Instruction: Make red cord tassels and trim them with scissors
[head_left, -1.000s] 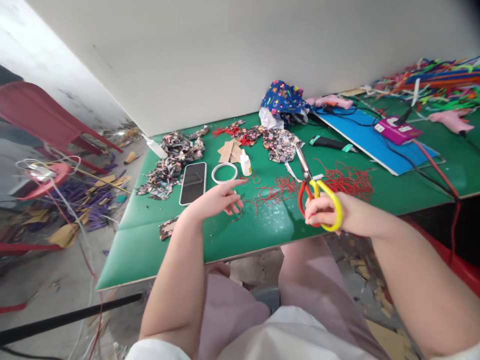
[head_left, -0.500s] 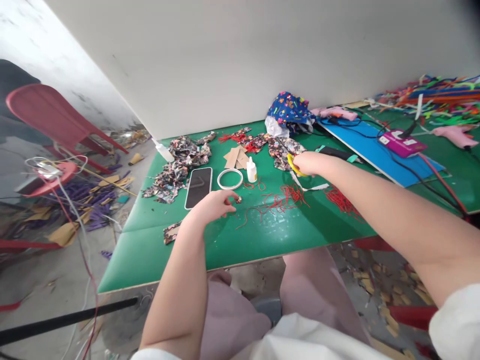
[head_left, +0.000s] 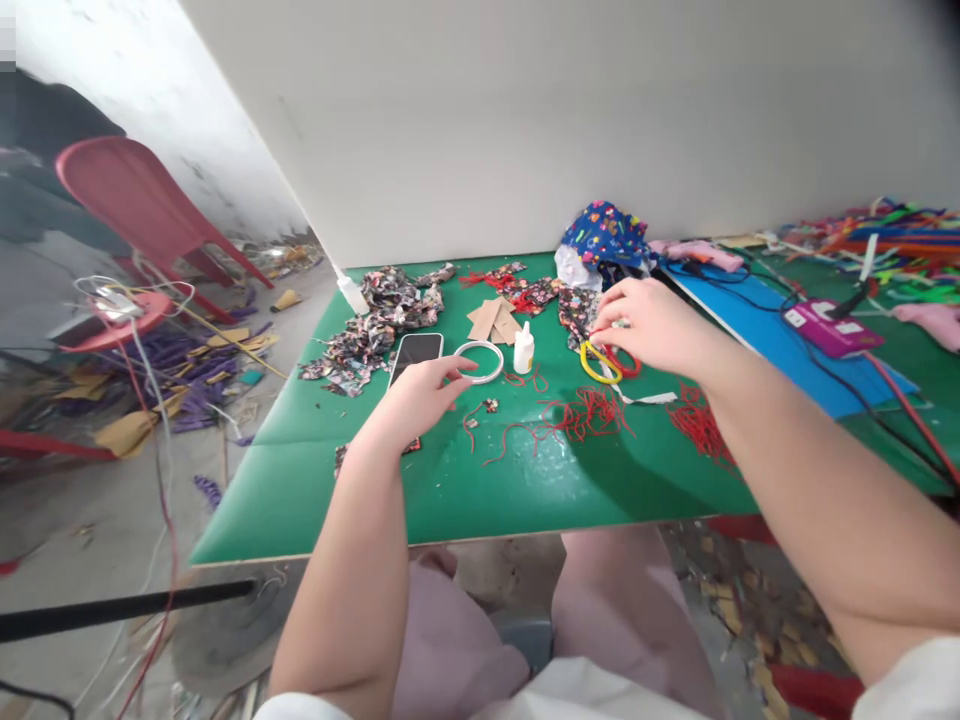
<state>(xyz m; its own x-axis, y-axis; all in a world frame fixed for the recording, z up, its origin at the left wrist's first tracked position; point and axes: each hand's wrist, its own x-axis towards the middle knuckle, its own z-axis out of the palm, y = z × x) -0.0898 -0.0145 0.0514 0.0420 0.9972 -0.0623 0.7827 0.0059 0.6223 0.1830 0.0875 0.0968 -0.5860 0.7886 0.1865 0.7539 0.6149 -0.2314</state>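
My right hand (head_left: 651, 325) hovers with fingers spread just over a pair of scissors (head_left: 604, 364) with yellow and red handles, which lies on the green table (head_left: 465, 490) beside a floral fabric piece (head_left: 577, 305). I cannot tell whether the fingertips still touch the handles. My left hand (head_left: 421, 395) rests on the table, fingers loosely apart and holding nothing, its fingertips beside a white ring (head_left: 481, 361) and a dark phone (head_left: 415, 352). Loose red threads (head_left: 585, 415) lie between my hands.
A small glue bottle (head_left: 523, 350), cardboard pieces (head_left: 493, 320) and floral fabric scraps (head_left: 367, 330) sit behind the ring. Blue patterned fabric (head_left: 604, 235), a blue board (head_left: 757, 325) with a magenta device (head_left: 829, 328) and cables, and pipe cleaners (head_left: 900, 235) lie to the right. A red chair (head_left: 142, 200) stands at the left.
My right hand carried the scissors from the table's front edge to beside the floral fabric, laid them down and opened. My left hand shifted slightly toward the white ring.
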